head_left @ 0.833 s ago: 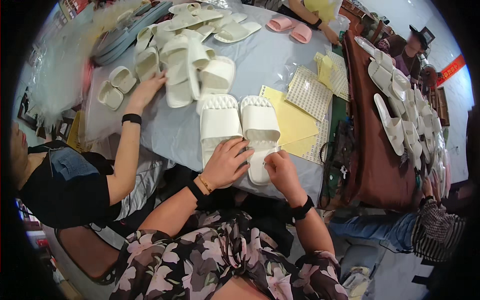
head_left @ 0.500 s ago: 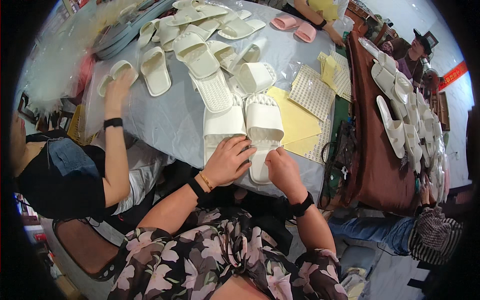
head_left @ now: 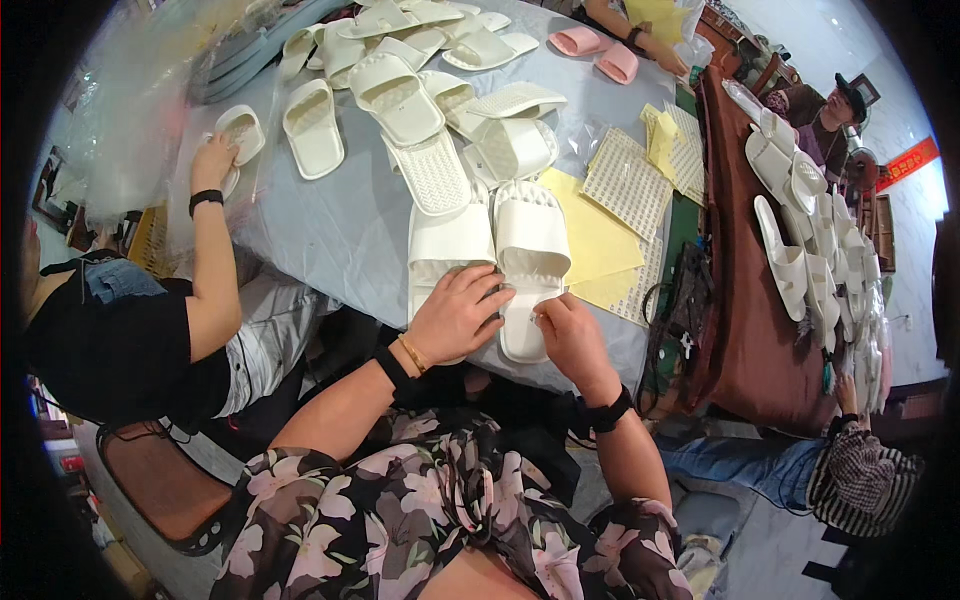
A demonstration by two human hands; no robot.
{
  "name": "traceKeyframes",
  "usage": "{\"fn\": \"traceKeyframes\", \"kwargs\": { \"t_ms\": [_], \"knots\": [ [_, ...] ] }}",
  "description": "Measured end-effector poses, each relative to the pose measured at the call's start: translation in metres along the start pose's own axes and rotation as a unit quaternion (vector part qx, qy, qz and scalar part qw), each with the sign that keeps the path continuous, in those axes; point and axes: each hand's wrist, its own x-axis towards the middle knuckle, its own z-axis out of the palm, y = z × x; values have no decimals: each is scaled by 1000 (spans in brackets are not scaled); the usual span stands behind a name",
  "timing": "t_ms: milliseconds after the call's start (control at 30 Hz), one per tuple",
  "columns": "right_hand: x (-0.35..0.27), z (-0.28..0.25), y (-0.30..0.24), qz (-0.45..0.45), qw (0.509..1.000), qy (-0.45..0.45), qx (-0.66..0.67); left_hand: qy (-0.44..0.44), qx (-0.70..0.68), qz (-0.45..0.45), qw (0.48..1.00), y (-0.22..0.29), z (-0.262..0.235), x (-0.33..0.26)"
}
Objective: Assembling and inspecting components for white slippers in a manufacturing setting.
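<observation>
A pair of white slide slippers lies side by side at the table's near edge, toes pointing away from me. On the left slipper (head_left: 445, 238) rests my left hand (head_left: 455, 315), fingers outstretched and lying over its footbed, the tips reaching the right slipper (head_left: 531, 235). My right hand (head_left: 577, 340) has thumb and forefinger pinched together over the right slipper's footbed. A tiny dark speck shows at those fingertips; what they hold is too small to make out. Sheets of small printed labels (head_left: 627, 180) and yellow backing paper (head_left: 592, 235) lie just to the right.
More white slippers (head_left: 398, 95) pile up beyond the pair, and pink slippers (head_left: 617, 64) lie farther back. At left, a co-worker's hand (head_left: 213, 160) touches a white slipper beside clear plastic bags (head_left: 130, 150). A brown-covered surface (head_left: 760, 350) at right carries more slippers.
My right fingertips have shifted slightly over the footbed. A tilted, blurred slipper in the pile now lies flat on the others. The co-worker's hand at left has moved left and down.
</observation>
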Motion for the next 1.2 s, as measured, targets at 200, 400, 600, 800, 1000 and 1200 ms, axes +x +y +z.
{"fn": "traceKeyframes", "kwargs": {
  "t_ms": [200,400,600,800,1000,1200],
  "knots": [
    [1,1,-9,-55,995,14,-87,0,-3,2,1000,-2,1,-1],
    [6,4,-11,-56,988,-5,-145,-1,-16,-1,1000,-3,2,-2],
    [6,6,-6,-52,990,-36,-123,3,-15,4,1000,-5,1,-2],
    [11,-5,2,-35,999,-25,18,-2,-14,4,1000,-5,1,-2],
    [36,-13,3,-37,997,-44,-52,-10,-9,-3,1000,-4,1,-3],
    [53,-10,-2,-91,983,-78,-141,-4,-13,-2,1000,-5,0,-3]
  ]
}}
